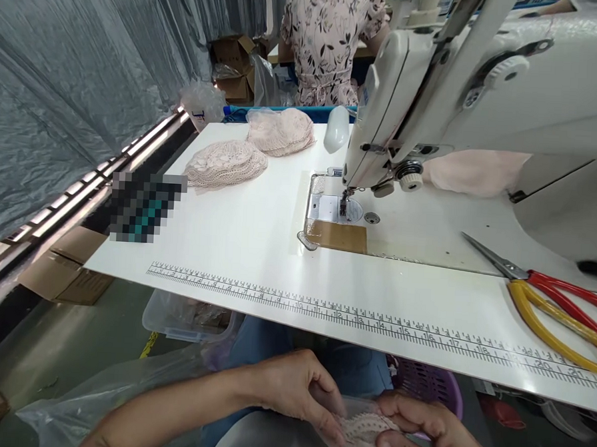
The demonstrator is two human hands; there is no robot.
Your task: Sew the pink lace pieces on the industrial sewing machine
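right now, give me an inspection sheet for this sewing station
surface: white table with a printed ruler along its front edge; sewing machine stands on it, nothing under the needle
job's things: lace piece held below the table edge; two lace piles at the far left of the table
clutter: scissors at the right; plastic bag on the lap; purple basket and clear bin under the table
grippers: left hand and right hand both pinch the lace piece
cables: nothing seen
surroundings: plastic sheeting on the left, boxes on the floor, another person at the next station
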